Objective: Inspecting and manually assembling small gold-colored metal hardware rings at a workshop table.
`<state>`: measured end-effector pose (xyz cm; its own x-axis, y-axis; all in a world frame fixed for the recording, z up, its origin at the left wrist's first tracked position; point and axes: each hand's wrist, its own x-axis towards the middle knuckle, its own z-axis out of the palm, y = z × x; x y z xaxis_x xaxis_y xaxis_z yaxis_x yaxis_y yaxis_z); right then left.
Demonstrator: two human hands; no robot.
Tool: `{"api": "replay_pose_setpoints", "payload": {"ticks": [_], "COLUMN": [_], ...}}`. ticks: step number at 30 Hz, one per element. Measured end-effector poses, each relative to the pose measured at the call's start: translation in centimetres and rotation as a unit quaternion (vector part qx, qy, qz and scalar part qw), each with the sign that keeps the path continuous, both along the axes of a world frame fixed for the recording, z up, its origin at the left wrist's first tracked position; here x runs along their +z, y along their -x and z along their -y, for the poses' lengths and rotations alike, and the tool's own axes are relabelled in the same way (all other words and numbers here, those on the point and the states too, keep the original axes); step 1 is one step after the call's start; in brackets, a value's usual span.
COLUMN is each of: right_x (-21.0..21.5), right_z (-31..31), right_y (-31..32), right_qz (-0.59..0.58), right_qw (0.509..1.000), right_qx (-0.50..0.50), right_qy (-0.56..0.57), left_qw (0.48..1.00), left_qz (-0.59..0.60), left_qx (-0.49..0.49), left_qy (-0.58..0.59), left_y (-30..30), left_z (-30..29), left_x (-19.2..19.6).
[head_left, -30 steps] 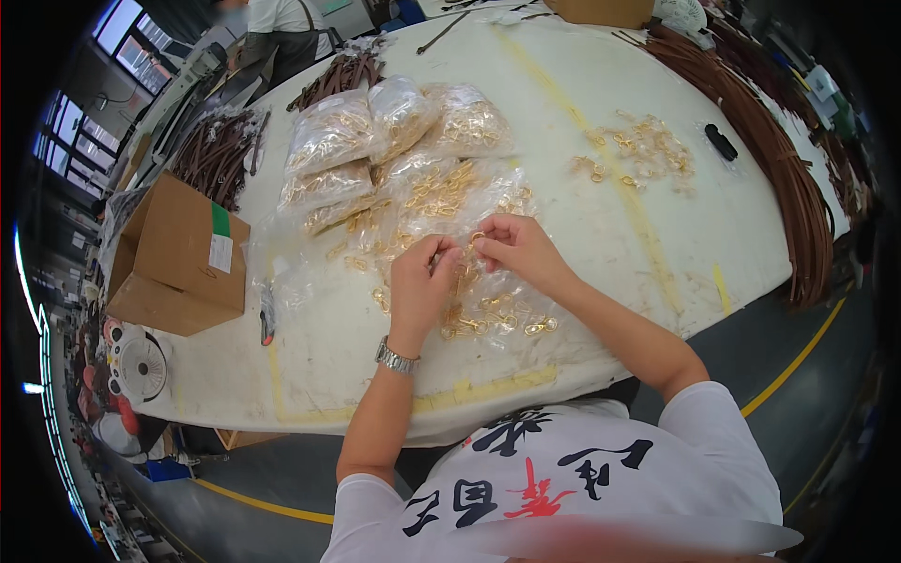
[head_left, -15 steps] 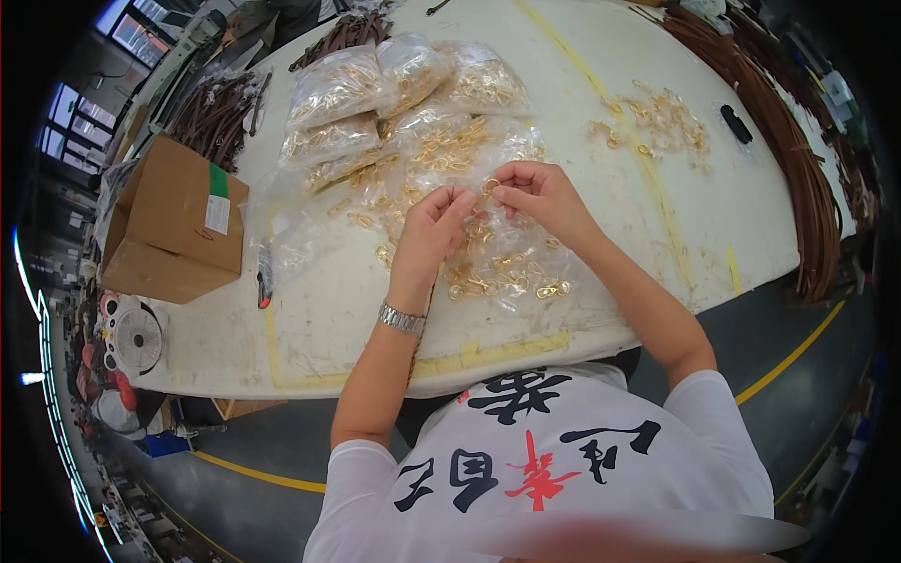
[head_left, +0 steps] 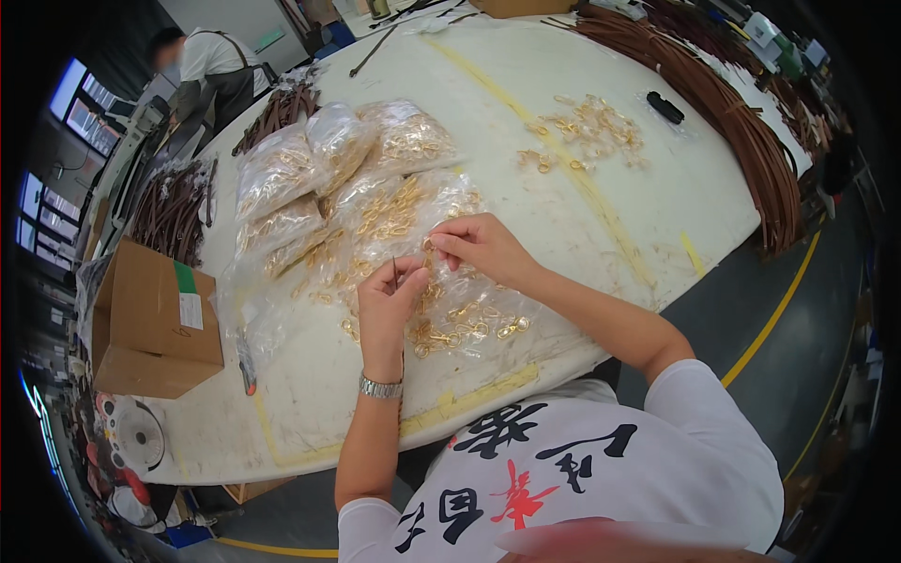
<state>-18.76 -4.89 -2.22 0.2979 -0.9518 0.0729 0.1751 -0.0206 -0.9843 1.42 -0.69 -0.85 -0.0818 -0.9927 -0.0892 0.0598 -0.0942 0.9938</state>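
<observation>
While pinching a gold clasp in right hand, fingers closed | gripping thin dark strip in left hand | holding both over piled clasps on worktop | probably best to pinch lightly, steadily

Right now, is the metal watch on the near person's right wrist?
No, the watch circles the wrist of the left hand, while that of the right hand is bare.

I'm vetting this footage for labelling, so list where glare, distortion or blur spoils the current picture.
Head view: glare flecks the plastic bags; head view: the table bows at its edges and the corners go black; head view: a pinkish smear blurs the bottom; head view: left hand and right hand look fairly clear.
</observation>
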Motion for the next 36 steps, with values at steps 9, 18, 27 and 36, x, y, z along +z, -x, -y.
{"api": "replay_pose_setpoints", "payload": {"ticks": [9, 18, 27, 36], "right_x": [0.5, 1.4, 2.4, 1.4], "right_z": [-0.4, -0.6, -1.8, 0.1], "right_y": [-0.1, 0.6, -0.3, -0.2], "right_qz": [-0.044, -0.074, -0.137, 0.014], "right_qw": [0.998, 0.997, 0.980, 0.999], "right_qx": [-0.032, -0.032, -0.089, -0.034], "right_qy": [0.028, 0.003, 0.118, -0.015], "left_qw": [1.000, 0.995, 0.992, 0.989], "left_qz": [-0.015, -0.069, -0.073, -0.109], "left_qx": [-0.022, -0.052, -0.093, -0.099], "left_qy": [-0.013, -0.049, -0.044, -0.025], "left_y": [0.6, 0.5, 1.3, 0.3], "left_z": [0.3, 0.3, -1.2, -0.5], "left_x": [0.4, -0.1, 1.1, -0.1]}}
